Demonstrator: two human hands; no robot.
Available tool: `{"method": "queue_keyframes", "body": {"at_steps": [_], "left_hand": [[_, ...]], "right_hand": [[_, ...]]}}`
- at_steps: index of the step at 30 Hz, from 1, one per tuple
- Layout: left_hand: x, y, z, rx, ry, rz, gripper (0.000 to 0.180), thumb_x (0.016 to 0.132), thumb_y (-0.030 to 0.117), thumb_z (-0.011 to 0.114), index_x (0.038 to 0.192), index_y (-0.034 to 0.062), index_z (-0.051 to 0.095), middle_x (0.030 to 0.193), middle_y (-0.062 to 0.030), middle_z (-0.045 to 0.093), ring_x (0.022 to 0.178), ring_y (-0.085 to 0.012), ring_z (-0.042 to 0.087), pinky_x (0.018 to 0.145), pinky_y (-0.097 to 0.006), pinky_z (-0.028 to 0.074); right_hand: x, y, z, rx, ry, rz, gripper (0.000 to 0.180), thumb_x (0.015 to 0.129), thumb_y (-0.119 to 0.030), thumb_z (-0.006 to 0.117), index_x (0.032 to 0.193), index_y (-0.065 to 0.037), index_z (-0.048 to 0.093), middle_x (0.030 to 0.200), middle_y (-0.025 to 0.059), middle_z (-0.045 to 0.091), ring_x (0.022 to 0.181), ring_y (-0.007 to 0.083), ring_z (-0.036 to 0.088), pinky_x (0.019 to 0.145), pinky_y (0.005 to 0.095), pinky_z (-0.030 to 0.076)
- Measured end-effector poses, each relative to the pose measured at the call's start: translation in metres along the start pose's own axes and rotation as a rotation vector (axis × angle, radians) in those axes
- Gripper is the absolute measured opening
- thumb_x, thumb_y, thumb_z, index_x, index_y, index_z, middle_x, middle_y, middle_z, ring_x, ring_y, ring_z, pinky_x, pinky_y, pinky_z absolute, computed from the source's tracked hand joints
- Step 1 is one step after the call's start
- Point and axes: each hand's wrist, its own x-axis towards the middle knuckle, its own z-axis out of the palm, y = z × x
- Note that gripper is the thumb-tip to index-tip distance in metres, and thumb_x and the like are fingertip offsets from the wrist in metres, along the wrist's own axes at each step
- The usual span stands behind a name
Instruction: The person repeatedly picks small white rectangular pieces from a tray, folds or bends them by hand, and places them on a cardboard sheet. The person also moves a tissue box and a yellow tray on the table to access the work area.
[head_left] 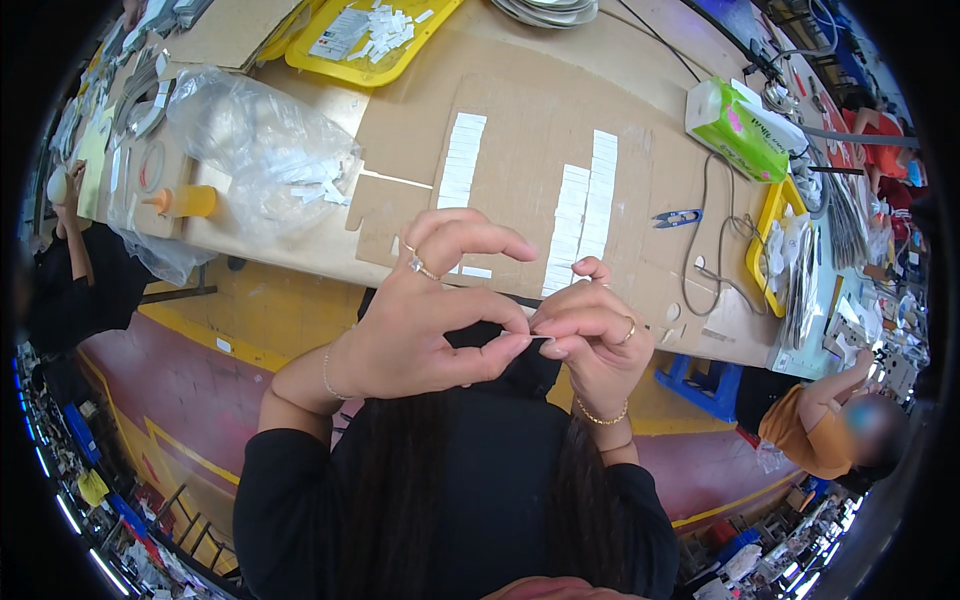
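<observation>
In front of my chest, my left hand (425, 315) and my right hand (603, 345) meet fingertip to fingertip. Thumb and forefinger of each are pinched on a thin, small white piece (540, 337), seen nearly edge-on and mostly covered by the fingers. Beyond them, a cardboard sheet (530, 125) covers the table. Small white strips lie on it in a left column (463, 165), a long right column (602, 180) and a shorter column (568, 215) beside that. A single white strip (477, 272) lies just past my left hand.
At the far left stand a yellow tray (385, 72) of white pieces, a clear plastic bag (250, 125) and a yellow bottle (190, 202). Rightward lie blue thread snips (678, 217), a looping grey cable (690, 262), a green tissue pack (735, 130) and another yellow tray (762, 245). Co-workers sit at both sides.
</observation>
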Motion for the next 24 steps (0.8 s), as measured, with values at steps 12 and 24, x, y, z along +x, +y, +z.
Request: {"method": "queue_keyframes", "body": {"at_steps": [12,24], "left_hand": [[0.001,0.009,0.002,0.018,0.071,0.158,0.022,0.058,0.013,0.082,0.072,0.0204,0.066,0.123,-0.0013,0.058,0.111,-0.0259,0.047,0.094,-0.036,0.032],[0.002,0.011,-0.001,0.078,-0.004,0.162,0.018,0.062,0.017,0.082,0.075,0.0192,0.070,0.122,-0.0049,0.056,0.113,-0.0295,0.042,0.095,-0.040,0.041]], "right_hand": [[-0.001,-0.012,-0.003,-0.050,-0.004,-0.147,0.012,0.074,-0.019,0.081,0.080,-0.017,0.070,0.077,-0.0045,0.068,0.073,0.0112,0.066,0.097,0.0388,0.030],[-0.003,-0.012,-0.003,-0.091,0.026,-0.166,0.015,0.074,-0.020,0.082,0.082,-0.018,0.070,0.077,-0.0052,0.068,0.074,0.0102,0.066,0.098,0.0390,0.028]]}}
